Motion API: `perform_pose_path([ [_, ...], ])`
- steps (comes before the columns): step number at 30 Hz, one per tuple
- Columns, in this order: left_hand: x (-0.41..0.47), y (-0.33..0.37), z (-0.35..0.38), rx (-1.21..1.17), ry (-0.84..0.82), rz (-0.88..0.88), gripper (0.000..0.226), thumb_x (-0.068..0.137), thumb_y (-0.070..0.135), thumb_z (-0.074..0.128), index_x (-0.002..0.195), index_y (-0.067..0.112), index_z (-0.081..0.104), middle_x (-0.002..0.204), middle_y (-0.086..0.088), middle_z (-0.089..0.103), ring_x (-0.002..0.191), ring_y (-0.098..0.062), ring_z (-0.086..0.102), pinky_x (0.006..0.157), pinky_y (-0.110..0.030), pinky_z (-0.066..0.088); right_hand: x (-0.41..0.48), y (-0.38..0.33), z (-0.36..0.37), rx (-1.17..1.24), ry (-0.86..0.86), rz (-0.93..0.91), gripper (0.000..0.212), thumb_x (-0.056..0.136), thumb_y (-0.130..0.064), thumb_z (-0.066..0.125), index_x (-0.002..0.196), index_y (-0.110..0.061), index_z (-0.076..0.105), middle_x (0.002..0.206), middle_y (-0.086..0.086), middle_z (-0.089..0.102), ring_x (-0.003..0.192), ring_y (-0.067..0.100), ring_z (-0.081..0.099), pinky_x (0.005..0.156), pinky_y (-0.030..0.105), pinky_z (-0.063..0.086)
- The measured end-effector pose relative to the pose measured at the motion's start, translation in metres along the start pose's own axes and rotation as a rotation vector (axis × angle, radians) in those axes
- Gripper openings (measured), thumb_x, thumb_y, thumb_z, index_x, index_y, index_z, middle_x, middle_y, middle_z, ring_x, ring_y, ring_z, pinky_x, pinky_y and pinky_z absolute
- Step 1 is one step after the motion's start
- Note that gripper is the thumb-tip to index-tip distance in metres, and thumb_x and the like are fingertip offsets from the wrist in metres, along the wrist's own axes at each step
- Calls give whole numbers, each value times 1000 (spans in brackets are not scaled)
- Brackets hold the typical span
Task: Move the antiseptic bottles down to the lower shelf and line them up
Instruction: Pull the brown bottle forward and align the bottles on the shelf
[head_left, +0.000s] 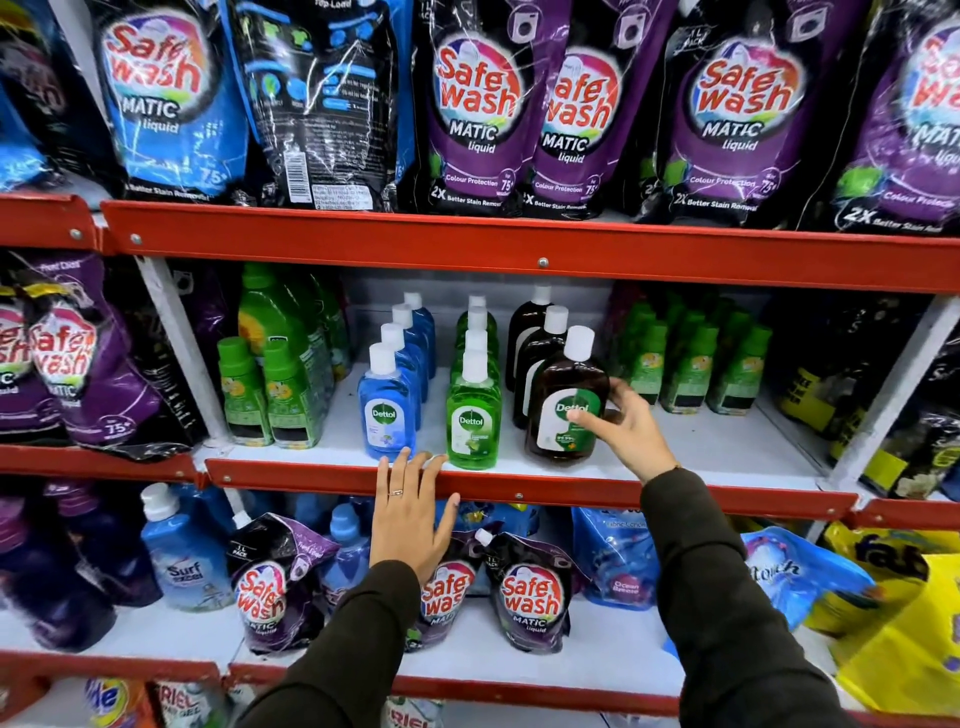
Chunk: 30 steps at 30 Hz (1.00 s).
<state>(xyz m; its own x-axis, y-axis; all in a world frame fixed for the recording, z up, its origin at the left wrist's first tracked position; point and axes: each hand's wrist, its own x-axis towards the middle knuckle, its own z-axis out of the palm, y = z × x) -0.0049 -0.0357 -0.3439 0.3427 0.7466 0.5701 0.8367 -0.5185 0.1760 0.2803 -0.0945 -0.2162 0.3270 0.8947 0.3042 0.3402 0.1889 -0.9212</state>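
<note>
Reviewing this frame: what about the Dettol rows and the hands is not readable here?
Head view only:
- Blue row, green row, brown row: rear bottles hidden behind the front ones, so counts are uncertain.
- Front brown bottle: label partly covered by the right hand; grip firmness unclear.
- Small label print: too small.
- Left hand: palm side hidden, against the red shelf edge.

blue bottle (387, 410), green bottle (472, 415), brown bottle (563, 405), red shelf edge (311, 475).
</note>
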Motion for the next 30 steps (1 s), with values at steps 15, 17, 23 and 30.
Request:
perform_pose_path([
  [15, -3, 18, -9, -249, 88, -15, 49, 102, 46, 35, 145, 23, 43, 144, -3, 50, 139, -23, 43, 125, -47, 9, -2, 5, 7, -16, -97, 26, 55, 89, -13, 72, 138, -10, 47, 138, 10, 59, 125, 14, 58, 109, 40, 49],
  [17, -4, 35, -15, -328, 123, 11, 47, 102, 44, 36, 145, 26, 42, 145, -1, 49, 136, -18, 43, 121, -46, 16, -5, 4, 9, 4, -79, 34, 52, 89, -12, 72, 134, -14, 46, 137, 7, 57, 128, 18, 54, 111, 42, 46],
  [23, 22, 104, -38, -687, 49, 110, 65, 104, 46, 39, 161, 21, 19, 167, 4, 22, 153, -1, 20, 124, -16, 14, -30, 6, 23, 331, 130, 131, 64, 97, -37, 59, 153, -26, 32, 155, -1, 41, 141, 15, 40, 108, 33, 33],
  [30, 62, 156, -44, -1095, -176, -283, 74, 104, 54, 31, 162, 24, -4, 172, 3, -8, 154, -2, -9, 126, -33, -1, -41, 5, 40, 446, 105, 150, 27, 107, -30, 31, 130, -30, 45, 118, -18, 58, 104, -9, 55, 76, 2, 47],
])
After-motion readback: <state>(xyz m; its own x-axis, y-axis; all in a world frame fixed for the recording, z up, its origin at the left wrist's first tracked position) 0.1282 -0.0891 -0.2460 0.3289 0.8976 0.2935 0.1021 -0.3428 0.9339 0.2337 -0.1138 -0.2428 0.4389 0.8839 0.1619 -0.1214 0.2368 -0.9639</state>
